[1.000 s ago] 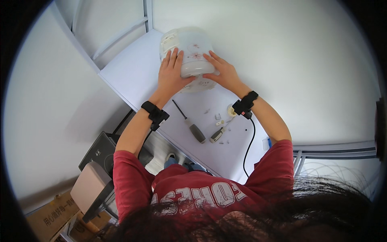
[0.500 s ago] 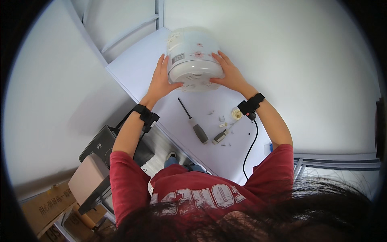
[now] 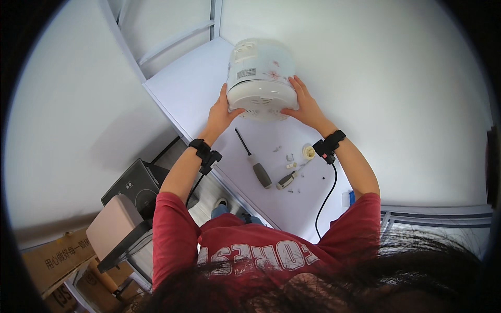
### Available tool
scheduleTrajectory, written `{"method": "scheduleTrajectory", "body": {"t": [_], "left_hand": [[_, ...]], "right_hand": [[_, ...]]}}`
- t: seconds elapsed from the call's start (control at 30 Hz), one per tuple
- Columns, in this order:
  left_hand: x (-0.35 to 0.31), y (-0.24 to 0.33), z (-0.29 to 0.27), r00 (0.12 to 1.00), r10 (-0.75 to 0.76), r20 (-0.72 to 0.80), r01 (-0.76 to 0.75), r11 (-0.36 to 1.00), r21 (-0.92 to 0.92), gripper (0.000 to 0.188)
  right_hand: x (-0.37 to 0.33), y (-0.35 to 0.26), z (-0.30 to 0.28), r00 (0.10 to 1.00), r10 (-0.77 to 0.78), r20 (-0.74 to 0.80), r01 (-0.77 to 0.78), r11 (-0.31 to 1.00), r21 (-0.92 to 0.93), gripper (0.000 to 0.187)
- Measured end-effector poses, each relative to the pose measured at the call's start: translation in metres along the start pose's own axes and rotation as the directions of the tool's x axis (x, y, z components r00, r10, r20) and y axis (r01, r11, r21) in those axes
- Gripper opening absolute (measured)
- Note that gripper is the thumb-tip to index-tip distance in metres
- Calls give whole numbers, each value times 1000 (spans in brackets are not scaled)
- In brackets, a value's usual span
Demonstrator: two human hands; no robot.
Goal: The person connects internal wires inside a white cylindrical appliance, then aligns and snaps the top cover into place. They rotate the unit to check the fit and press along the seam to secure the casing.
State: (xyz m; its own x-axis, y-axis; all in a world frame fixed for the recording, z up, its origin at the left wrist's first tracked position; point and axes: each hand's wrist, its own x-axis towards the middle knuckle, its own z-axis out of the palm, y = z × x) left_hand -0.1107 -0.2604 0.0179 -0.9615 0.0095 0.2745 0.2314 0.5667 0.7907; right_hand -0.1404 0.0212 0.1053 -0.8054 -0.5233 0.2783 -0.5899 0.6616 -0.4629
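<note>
A white rice cooker (image 3: 262, 78) with pink flowers lies tipped over on the white table, its slotted base turned toward me. My left hand (image 3: 223, 112) holds the left rim of the base, thumb on the underside and fingers along the side. On the opposite side my right hand (image 3: 305, 106) grips it likewise, thumb on the base, fingers on the flowered shell. A dark seam shows between shell and base. Nearer me lie a long screwdriver (image 3: 257, 169) with a grey handle and a shorter screwdriver (image 3: 287, 179).
Several small screws (image 3: 294, 191) and small pale parts (image 3: 290, 165) are scattered near a cream round part (image 3: 308, 152). A black cable hangs from my right wristband (image 3: 329, 146). White walls enclose the table (image 3: 188, 73). Left below stand a black cooktop (image 3: 136, 189), a pink box-like thing (image 3: 116, 229) and cartons (image 3: 58, 261).
The rice cooker has turned slightly to the right, with both hands still on it. My left hand has slid lower toward the base rim. The whole view has shifted a little.
</note>
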Motion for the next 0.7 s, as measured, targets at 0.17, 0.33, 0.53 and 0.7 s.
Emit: {"method": "scheduleTrajectory", "body": {"t": [0.17, 0.33, 0.53, 0.7], "left_hand": [[0, -2, 2, 999, 12, -33, -12, 1000, -4, 100], [2, 12, -6, 996, 52, -66, -46, 994, 96, 95], [6, 35, -23, 970, 155, -189, -129, 981, 145, 77], [12, 54, -37, 972, 115, -207, -76, 979, 189, 67]], "right_hand": [[2, 1, 0, 1000, -5, 8, 5, 998, -64, 95], [2, 2, -9, 1000, 11, -14, -11, 1000, 3, 93], [11, -17, -31, 985, 172, -28, -170, 984, 62, 87], [19, -25, -46, 979, 203, -30, -202, 978, 43, 85]]}}
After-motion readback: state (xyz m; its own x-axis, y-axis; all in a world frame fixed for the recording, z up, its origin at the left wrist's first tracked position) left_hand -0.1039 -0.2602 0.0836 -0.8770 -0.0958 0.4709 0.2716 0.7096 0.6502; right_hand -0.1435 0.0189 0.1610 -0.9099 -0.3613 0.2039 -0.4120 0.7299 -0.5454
